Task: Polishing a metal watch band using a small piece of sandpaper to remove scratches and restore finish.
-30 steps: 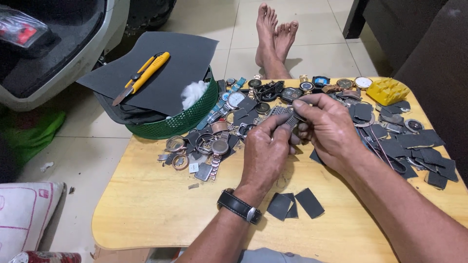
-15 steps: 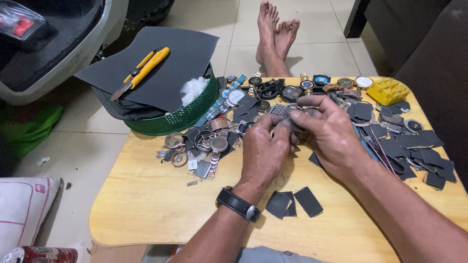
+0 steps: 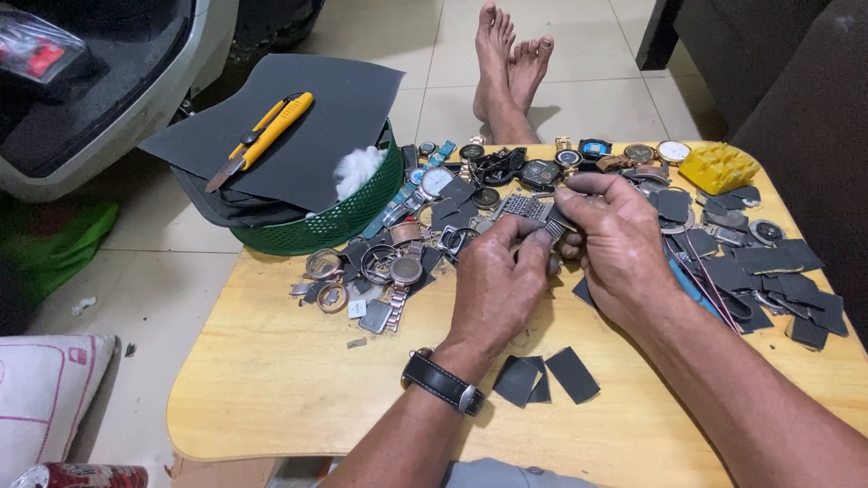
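Note:
My left hand (image 3: 495,282) and my right hand (image 3: 619,244) meet over the middle of a low wooden table (image 3: 271,380). Together they pinch a metal watch with a steel link band (image 3: 529,210), which sticks out to the left above my left thumb. The watch head is hidden under my fingers. A black wristwatch (image 3: 443,381) is strapped on my left wrist. Behind the hands lies a heap of watches, cases and bands (image 3: 425,235).
A green basket (image 3: 316,226) at the table's left rear carries a dark sheet, a yellow utility knife (image 3: 262,136) and white cotton (image 3: 357,169). Dark cut pieces (image 3: 547,375) lie near me and at right (image 3: 778,271). A yellow sponge (image 3: 719,167) sits far right. Bare feet (image 3: 511,63) rest beyond.
Both hands stay in place, working the watch between their fingers; the fingers shift only slightly. The view has tilted a little.

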